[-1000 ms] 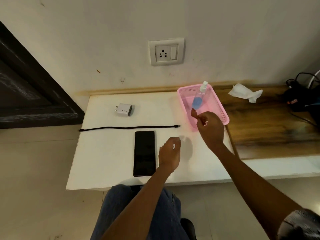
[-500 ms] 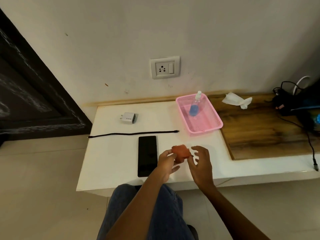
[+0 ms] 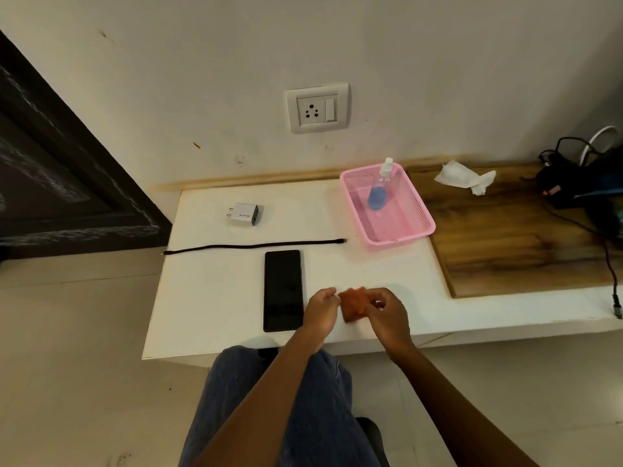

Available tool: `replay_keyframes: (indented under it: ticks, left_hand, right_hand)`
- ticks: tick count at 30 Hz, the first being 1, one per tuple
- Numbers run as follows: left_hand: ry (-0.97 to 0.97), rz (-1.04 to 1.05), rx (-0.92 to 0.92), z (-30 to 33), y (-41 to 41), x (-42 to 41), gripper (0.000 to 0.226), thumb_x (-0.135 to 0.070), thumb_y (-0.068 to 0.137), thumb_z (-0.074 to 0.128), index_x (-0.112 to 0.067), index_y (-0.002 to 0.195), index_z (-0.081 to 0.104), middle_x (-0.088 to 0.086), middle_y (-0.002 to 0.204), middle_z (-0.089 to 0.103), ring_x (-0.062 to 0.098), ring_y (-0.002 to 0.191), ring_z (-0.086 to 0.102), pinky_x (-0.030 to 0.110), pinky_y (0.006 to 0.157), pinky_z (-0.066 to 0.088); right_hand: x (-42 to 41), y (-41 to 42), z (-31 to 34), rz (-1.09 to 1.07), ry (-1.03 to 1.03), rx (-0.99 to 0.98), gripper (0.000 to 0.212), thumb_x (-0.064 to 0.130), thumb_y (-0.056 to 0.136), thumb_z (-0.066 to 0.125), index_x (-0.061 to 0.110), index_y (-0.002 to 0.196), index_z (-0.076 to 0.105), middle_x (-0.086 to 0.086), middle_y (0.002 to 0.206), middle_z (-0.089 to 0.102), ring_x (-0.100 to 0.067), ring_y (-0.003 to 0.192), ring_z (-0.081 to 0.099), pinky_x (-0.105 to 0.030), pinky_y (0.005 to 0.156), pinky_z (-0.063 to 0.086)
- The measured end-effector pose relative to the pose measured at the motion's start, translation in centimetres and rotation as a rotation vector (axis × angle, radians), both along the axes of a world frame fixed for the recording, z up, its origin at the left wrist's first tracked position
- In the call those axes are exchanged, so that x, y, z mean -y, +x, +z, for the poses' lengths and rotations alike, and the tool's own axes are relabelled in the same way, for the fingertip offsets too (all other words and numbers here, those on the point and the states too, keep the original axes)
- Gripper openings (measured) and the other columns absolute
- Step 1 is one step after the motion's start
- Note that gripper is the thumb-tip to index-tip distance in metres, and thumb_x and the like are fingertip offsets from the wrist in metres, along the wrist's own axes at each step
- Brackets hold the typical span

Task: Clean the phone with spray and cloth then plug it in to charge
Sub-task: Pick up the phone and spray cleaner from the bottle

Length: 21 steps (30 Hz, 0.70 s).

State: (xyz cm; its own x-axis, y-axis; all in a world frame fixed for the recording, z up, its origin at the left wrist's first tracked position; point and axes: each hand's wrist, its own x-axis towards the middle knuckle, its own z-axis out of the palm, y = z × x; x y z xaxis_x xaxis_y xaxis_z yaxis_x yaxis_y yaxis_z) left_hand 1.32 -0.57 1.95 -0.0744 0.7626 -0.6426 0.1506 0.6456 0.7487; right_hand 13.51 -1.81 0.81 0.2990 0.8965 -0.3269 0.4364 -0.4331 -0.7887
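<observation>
Both hands are holding the orange cloth (image 3: 352, 303) over the near edge of the white bench (image 3: 215, 298): the left hand (image 3: 320, 310) is pinching its left edge, the right hand (image 3: 387, 313) is gripping its right side, hiding part of it. The phone (image 3: 282, 289) is lying face-up just left of the left hand, and the spray bottle (image 3: 380, 187) is leaning in the pink basket (image 3: 418, 214) at the far right.

A flat black rectangular phone (image 3: 282, 290) lies on the plain white desk (image 3: 215, 298) near a crumpled orange cloth (image 3: 352, 304). The pink mesh plastic basket (image 3: 401, 230) holds a clear spray bottle with blue liquid (image 3: 380, 188). The wooden board (image 3: 519, 237) shows brown grain with dark streaks.
</observation>
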Motion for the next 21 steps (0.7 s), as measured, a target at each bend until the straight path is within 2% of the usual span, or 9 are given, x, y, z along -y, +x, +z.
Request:
replay_keyframes:
  ticks: [3,5,8,11,14,17,21]
  left_hand:
    - [0.067,-0.024,-0.058,-0.7,0.2,-0.6,0.035,-0.014,0.099,0.043,-0.013,0.134,0.048,0.007,0.137,0.051,0.022,0.123,0.05,0.029,0.102,0.041]
    - [0.116,-0.036,-0.081,-1.1,0.4,-1.2,0.033,-0.015,0.098,0.046,-0.016,0.131,0.049,0.006,0.136,0.051,0.019,0.12,0.05,0.024,0.095,0.041]
    - [0.175,-0.07,-0.131,-1.3,0.7,-2.0,0.032,-0.018,0.097,0.05,-0.019,0.129,0.05,0.006,0.134,0.052,0.019,0.119,0.051,0.027,0.098,0.043]
    - [0.237,-0.182,-0.295,-1.7,0.7,-2.4,0.038,-0.024,0.097,0.049,-0.022,0.134,0.046,0.003,0.139,0.048,0.022,0.127,0.043,0.033,0.105,0.037]
    - [0.276,-0.292,-0.399,-2.2,0.4,-2.3,0.043,-0.029,0.097,0.047,-0.022,0.139,0.041,0.001,0.142,0.045,0.021,0.132,0.035,0.031,0.107,0.03]
    - [0.291,-0.305,-0.418,-2.6,0.3,-2.1,0.044,-0.029,0.097,0.047,-0.022,0.14,0.041,0.0,0.143,0.044,0.02,0.133,0.032,0.031,0.108,0.025]
    - [0.317,-0.299,-0.416,-3.1,0.1,-1.8,0.044,-0.025,0.097,0.048,-0.021,0.14,0.042,-0.001,0.144,0.043,0.019,0.134,0.03,0.029,0.11,0.023]
  right_hand:
    - [-0.8,0.3,0.9,-0.029,0.116,0.199,0.016,0.019,0.088,0.061,0.012,0.102,0.065,-0.005,0.112,0.064,-0.023,0.104,0.058,-0.043,0.094,0.046]
    - [-1.8,0.4,1.9,-0.026,0.278,0.229,0.014,0.006,0.085,0.062,0.011,0.097,0.067,-0.007,0.108,0.066,-0.023,0.101,0.059,-0.037,0.093,0.048]
    - [-4.9,0.9,4.3,-0.015,0.491,0.269,0.014,-0.001,0.083,0.061,0.006,0.094,0.067,-0.011,0.101,0.068,-0.023,0.097,0.061,-0.026,0.09,0.044]
    - [-9.7,1.7,6.1,-0.012,0.582,0.271,0.017,-0.005,0.081,0.059,0.001,0.096,0.065,-0.015,0.1,0.066,-0.027,0.095,0.061,-0.035,0.089,0.05]
    - [-14.8,2.5,6.6,-0.042,0.467,0.285,0.024,0.006,0.086,0.059,0.002,0.11,0.057,-0.016,0.113,0.061,-0.028,0.104,0.058,-0.039,0.094,0.048]
    - [-18.6,3.1,6.2,-0.008,0.313,0.275,0.046,0.02,0.088,0.062,0.004,0.127,0.043,-0.015,0.128,0.052,-0.028,0.117,0.049,-0.041,0.102,0.042]
    - [-21.4,3.3,5.0,-0.016,0.16,-0.023,0.065,0.017,0.082,0.069,0.006,0.136,0.035,-0.013,0.133,0.048,-0.028,0.119,0.049,-0.041,0.1,0.044]
